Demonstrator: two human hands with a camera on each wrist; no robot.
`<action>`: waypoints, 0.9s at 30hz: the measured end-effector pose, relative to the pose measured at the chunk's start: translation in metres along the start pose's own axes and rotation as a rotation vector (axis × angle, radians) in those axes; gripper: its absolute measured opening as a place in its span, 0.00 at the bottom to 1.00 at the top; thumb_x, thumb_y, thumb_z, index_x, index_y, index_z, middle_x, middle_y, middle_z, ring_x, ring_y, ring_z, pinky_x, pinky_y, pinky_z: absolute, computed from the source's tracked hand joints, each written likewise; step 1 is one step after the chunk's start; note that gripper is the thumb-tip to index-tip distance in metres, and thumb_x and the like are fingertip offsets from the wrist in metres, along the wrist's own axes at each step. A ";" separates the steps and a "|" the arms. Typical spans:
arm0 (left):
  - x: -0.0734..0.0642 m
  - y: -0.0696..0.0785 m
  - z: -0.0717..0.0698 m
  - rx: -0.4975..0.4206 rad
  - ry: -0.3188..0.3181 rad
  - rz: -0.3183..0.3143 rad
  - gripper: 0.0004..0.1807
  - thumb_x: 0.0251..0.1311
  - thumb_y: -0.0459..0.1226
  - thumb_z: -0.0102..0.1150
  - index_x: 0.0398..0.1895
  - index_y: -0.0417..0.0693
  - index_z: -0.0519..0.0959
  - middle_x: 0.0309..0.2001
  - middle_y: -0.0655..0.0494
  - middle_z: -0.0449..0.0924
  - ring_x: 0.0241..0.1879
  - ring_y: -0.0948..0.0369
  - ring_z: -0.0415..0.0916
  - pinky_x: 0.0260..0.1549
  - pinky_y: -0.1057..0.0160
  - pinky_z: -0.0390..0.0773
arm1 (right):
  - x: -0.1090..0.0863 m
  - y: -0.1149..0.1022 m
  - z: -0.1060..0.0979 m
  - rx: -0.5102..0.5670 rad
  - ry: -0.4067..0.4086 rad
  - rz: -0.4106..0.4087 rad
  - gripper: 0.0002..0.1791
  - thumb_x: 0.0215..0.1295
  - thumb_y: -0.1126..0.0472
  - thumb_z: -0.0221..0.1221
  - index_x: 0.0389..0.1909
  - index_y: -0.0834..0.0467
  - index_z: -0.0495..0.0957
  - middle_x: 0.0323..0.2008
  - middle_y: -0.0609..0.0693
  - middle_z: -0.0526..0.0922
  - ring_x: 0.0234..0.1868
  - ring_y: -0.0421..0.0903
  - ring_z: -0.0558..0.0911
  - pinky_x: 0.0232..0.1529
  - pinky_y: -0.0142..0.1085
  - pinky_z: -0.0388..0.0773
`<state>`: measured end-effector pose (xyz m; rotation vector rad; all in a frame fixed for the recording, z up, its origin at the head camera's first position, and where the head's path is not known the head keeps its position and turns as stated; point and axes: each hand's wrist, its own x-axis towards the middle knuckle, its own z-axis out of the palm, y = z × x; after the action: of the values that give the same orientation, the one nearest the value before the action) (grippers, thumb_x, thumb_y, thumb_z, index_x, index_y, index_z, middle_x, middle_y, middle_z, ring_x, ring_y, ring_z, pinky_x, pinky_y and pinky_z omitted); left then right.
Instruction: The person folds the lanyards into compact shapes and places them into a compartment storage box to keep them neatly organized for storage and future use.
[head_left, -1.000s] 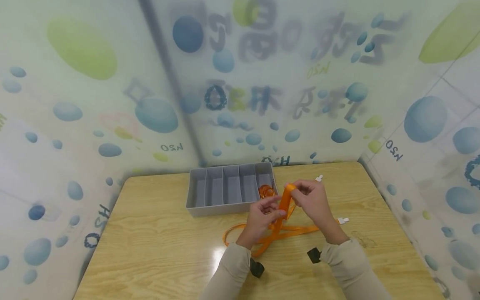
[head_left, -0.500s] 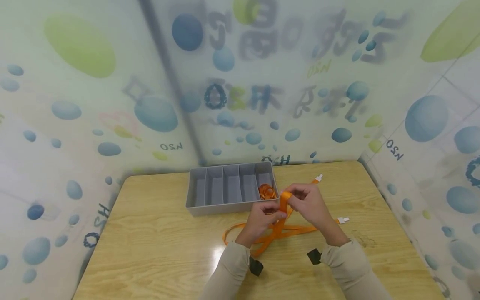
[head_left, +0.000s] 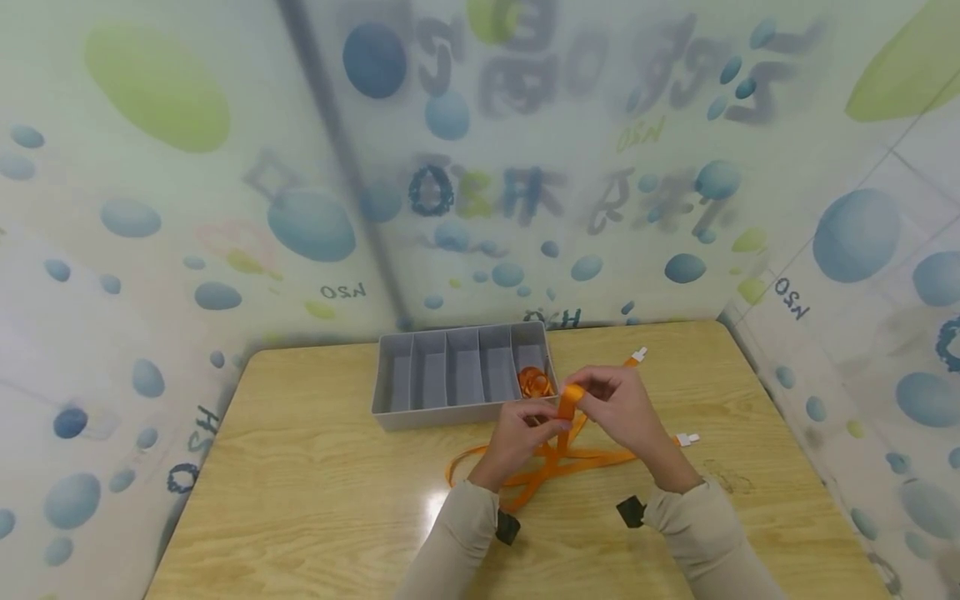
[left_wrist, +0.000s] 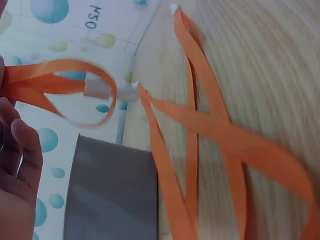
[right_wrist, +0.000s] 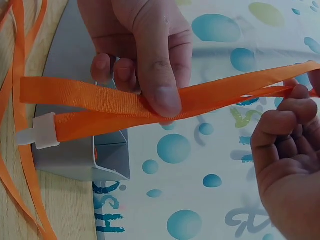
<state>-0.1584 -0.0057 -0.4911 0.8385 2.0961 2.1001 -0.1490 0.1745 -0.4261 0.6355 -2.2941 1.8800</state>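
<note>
Between the two hands hangs an orange ribbon lanyard (head_left: 567,404) folded into strands, with a white plastic clip (right_wrist: 46,131) at its lower end. My left hand (head_left: 519,435) pinches the strands under its thumb, seen at the top centre of the right wrist view. Higher up, my right hand (head_left: 621,408) grips the folded upper part of the same lanyard. In the left wrist view, a loop of orange ribbon (left_wrist: 55,68) curves out from the left hand, whose fingers (left_wrist: 27,142) show at the left edge. Part of the grip is hidden there.
More orange lanyards (head_left: 600,460) lie crossed on the wooden table (head_left: 315,500), with white clips (head_left: 686,439) toward the right. Behind the left hand stands a grey divided box (head_left: 442,417); its rightmost compartment holds coiled orange lanyard (head_left: 534,382). A patterned curtain (head_left: 480,250) closes off the back.
The right hand has come down slightly and closer to the left hand, shortening the upright orange fold between them. The left fingers have drawn in on the lanyard.
</note>
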 end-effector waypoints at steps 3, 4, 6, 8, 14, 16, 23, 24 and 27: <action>0.000 0.006 -0.001 0.078 -0.010 -0.025 0.05 0.59 0.28 0.66 0.34 0.31 0.86 0.31 0.39 0.85 0.21 0.65 0.69 0.23 0.71 0.72 | 0.000 -0.001 0.001 -0.009 -0.002 0.010 0.05 0.65 0.73 0.61 0.38 0.66 0.85 0.31 0.54 0.85 0.23 0.42 0.79 0.23 0.34 0.77; 0.001 0.009 -0.001 0.102 -0.006 -0.045 0.05 0.60 0.29 0.66 0.35 0.32 0.86 0.30 0.40 0.85 0.21 0.65 0.69 0.23 0.71 0.71 | -0.001 -0.001 0.002 -0.012 -0.003 0.016 0.05 0.65 0.73 0.62 0.38 0.66 0.85 0.31 0.53 0.85 0.23 0.43 0.79 0.24 0.34 0.77; 0.001 0.013 -0.002 0.132 0.011 -0.096 0.06 0.61 0.30 0.66 0.36 0.32 0.86 0.30 0.40 0.84 0.22 0.66 0.69 0.23 0.72 0.70 | -0.001 -0.002 0.002 -0.011 -0.014 0.023 0.04 0.64 0.72 0.63 0.38 0.66 0.84 0.30 0.51 0.85 0.23 0.44 0.78 0.24 0.34 0.76; 0.002 0.016 -0.003 0.140 0.041 -0.139 0.06 0.62 0.30 0.65 0.35 0.32 0.86 0.29 0.39 0.84 0.22 0.67 0.68 0.23 0.72 0.69 | -0.002 -0.001 0.003 -0.008 -0.025 0.028 0.04 0.63 0.72 0.64 0.38 0.68 0.83 0.28 0.48 0.83 0.23 0.44 0.77 0.23 0.33 0.75; 0.006 0.022 -0.007 0.157 0.121 -0.184 0.05 0.63 0.25 0.61 0.36 0.30 0.85 0.28 0.39 0.82 0.22 0.68 0.65 0.23 0.71 0.66 | -0.004 0.004 0.005 0.022 -0.060 0.040 0.10 0.58 0.73 0.68 0.40 0.70 0.82 0.25 0.47 0.79 0.21 0.42 0.74 0.23 0.32 0.74; 0.008 0.023 -0.009 0.167 0.147 -0.190 0.05 0.62 0.24 0.59 0.36 0.30 0.85 0.28 0.42 0.81 0.22 0.68 0.65 0.22 0.71 0.66 | -0.005 0.006 0.005 0.024 -0.072 0.056 0.11 0.57 0.72 0.69 0.42 0.68 0.83 0.26 0.48 0.79 0.21 0.41 0.73 0.23 0.31 0.73; 0.013 0.027 -0.015 0.104 0.257 -0.237 0.06 0.61 0.24 0.58 0.36 0.31 0.85 0.33 0.43 0.85 0.29 0.65 0.74 0.30 0.70 0.75 | -0.009 0.014 0.008 0.024 -0.119 0.128 0.20 0.54 0.68 0.72 0.49 0.63 0.81 0.27 0.51 0.78 0.20 0.41 0.71 0.22 0.31 0.69; 0.013 0.027 -0.016 0.090 0.271 -0.243 0.06 0.62 0.25 0.59 0.36 0.31 0.85 0.33 0.42 0.85 0.30 0.65 0.75 0.31 0.69 0.76 | -0.010 0.014 0.009 0.029 -0.123 0.134 0.22 0.54 0.68 0.73 0.51 0.63 0.81 0.27 0.52 0.78 0.20 0.42 0.71 0.22 0.31 0.70; 0.014 0.028 -0.016 0.068 0.313 -0.259 0.06 0.63 0.26 0.60 0.35 0.31 0.85 0.32 0.43 0.85 0.29 0.64 0.75 0.30 0.69 0.76 | -0.012 0.016 0.010 0.030 -0.130 0.156 0.28 0.54 0.67 0.73 0.57 0.63 0.78 0.29 0.54 0.78 0.21 0.41 0.71 0.23 0.31 0.70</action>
<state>-0.1679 -0.0166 -0.4587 0.2326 2.2839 2.1408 -0.1423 0.1702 -0.4476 0.6159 -2.4670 1.9995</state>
